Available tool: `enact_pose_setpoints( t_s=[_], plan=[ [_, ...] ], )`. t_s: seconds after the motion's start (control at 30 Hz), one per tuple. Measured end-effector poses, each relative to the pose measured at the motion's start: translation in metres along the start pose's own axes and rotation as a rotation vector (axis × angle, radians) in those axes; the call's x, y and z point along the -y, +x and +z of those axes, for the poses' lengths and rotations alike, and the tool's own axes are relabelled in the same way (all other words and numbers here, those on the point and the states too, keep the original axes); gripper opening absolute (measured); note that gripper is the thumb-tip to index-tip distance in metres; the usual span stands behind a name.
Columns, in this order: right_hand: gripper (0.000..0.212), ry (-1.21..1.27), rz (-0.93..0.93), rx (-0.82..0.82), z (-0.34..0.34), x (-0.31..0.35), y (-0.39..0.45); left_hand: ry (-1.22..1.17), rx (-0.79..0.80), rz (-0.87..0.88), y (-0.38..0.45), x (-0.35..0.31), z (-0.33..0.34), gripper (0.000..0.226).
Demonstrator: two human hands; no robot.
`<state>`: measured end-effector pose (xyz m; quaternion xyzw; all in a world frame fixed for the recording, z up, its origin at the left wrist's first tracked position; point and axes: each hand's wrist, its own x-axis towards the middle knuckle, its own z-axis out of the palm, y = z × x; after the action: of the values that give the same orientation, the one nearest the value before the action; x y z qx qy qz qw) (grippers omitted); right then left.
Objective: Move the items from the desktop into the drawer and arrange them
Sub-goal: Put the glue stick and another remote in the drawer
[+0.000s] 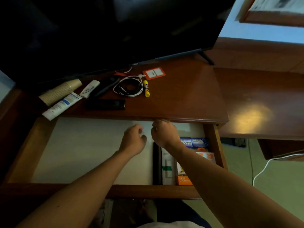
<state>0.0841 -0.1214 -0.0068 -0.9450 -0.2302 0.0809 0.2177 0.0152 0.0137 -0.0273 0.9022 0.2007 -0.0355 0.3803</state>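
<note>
A dark reddish wooden desktop (181, 96) fills the middle of the scene, with a large black screen (107, 30) standing along its far edge and a second glossy wooden surface (263, 104) adjoining on the right; pale green floor is seen near right. Below the desktop's near edge a drawer (213, 145) is pulled out, its bottom lined pale. At its right end a black bar (157, 165), a white box (167, 168), an orange box (184, 178) and blue packets (194, 142) are laid side by side. On the far left of the desktop are gathered a stack of paper cups (60, 92), a white tube (61, 106), a white remote (89, 88), a black remote (105, 104), a coiled white cable (128, 86), a yellow glue stick (146, 88) and an orange card holder (153, 73). The left hand (134, 140) is held over the drawer with fingers loosely curled, nothing in it. The right hand (163, 132) is raised to the desktop's near edge, fingers curled; whether anything is gripped cannot be told
</note>
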Motion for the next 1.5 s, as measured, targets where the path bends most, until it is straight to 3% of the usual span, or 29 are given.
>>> enact_pose_setpoints(
  t_s=[0.13, 0.27, 0.37, 0.5, 0.63, 0.77, 0.93, 1.13, 1.27, 1.37, 1.5],
  plan=[
    [0.016, 0.126, -0.001, -0.084, -0.02, 0.019, 0.043, -0.037, -0.194, 0.043, 0.032, -0.01, -0.045, 0.028],
    [0.015, 0.187, 0.042, -0.101, -0.03, 0.026, 0.095, 0.06, -0.276, 0.082, 0.065, -0.011, -0.082, 0.031],
    [0.017, 0.237, 0.064, -0.093, -0.028, 0.023, 0.134, 0.239, -0.206, 0.065, 0.085, -0.008, -0.104, 0.047],
    [0.037, 0.23, 0.123, -0.007, -0.024, 0.021, 0.172, 0.615, 0.009, -0.038, 0.105, 0.001, -0.126, 0.075],
    [0.038, 0.194, 0.148, 0.056, -0.018, 0.022, 0.184, 0.758, 0.128, -0.042, 0.11, 0.014, -0.129, 0.066],
    [0.029, 0.218, 0.188, 0.035, -0.012, 0.022, 0.187, 0.803, 0.098, 0.01, 0.116, 0.025, -0.129, 0.065],
    [0.033, 0.288, 0.267, 0.02, -0.018, 0.025, 0.174, 0.865, 0.099, 0.104, 0.122, 0.035, -0.131, 0.061],
    [0.032, 0.409, 0.313, 0.014, -0.025, 0.027, 0.106, 0.693, 0.047, 0.271, 0.092, 0.025, -0.118, 0.059],
    [0.055, 0.426, 0.301, 0.078, -0.012, 0.024, 0.037, 0.48, 0.054, 0.406, 0.039, 0.006, -0.095, 0.059],
    [0.076, 0.366, 0.32, 0.163, 0.01, 0.014, -0.007, 0.41, 0.152, 0.378, 0.007, 0.01, -0.068, 0.058],
    [0.078, 0.259, 0.418, 0.304, 0.04, 0.001, -0.039, 0.4, 0.324, 0.194, -0.007, 0.042, -0.029, 0.053]
  ],
)
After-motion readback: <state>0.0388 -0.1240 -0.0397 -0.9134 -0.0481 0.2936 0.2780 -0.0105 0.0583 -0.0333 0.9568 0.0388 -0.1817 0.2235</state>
